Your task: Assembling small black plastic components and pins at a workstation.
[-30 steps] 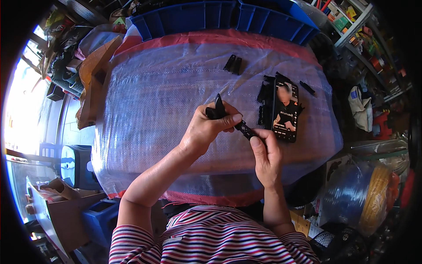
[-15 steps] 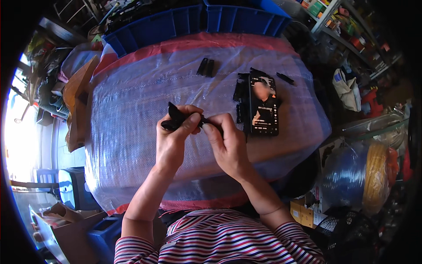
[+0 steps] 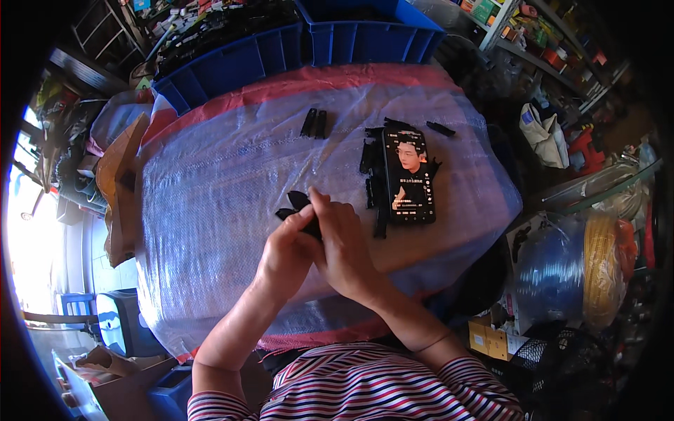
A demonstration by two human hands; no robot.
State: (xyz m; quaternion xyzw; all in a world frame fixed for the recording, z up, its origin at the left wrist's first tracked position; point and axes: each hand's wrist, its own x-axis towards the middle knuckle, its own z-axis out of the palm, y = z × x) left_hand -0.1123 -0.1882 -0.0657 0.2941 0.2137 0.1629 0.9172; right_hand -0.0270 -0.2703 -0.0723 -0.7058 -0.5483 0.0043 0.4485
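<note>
A black piece with two pointed, leaf-like ends (image 3: 299,201) pokes out above my hands; its lower part is hidden by my fingers, so its exact kind does not show. My left hand (image 3: 283,258) is closed round it from the left. Pressed against the left one, my right hand (image 3: 347,261) is also closed on the piece, its thumb and fingers over the near side. Just right of my hands lie several black strip-like pieces (image 3: 371,191) along a phone (image 3: 410,184) with a lit screen. Farther off sits a pair of small black pieces (image 3: 314,123), side by side.
A bulky bundle wrapped in translucent woven plastic (image 3: 210,189) forms the work surface. Two blue bins (image 3: 379,43) stand at its far edge, the left one heaped with black parts. Cardboard (image 3: 123,203) borders the left side; a wrapped yellow-and-blue roll (image 3: 597,270) stands at right.
My right hand has moved left and up against my left hand, covering more of the black piece. The whole view has shifted slightly, with bins and phone now lower and farther left.
</note>
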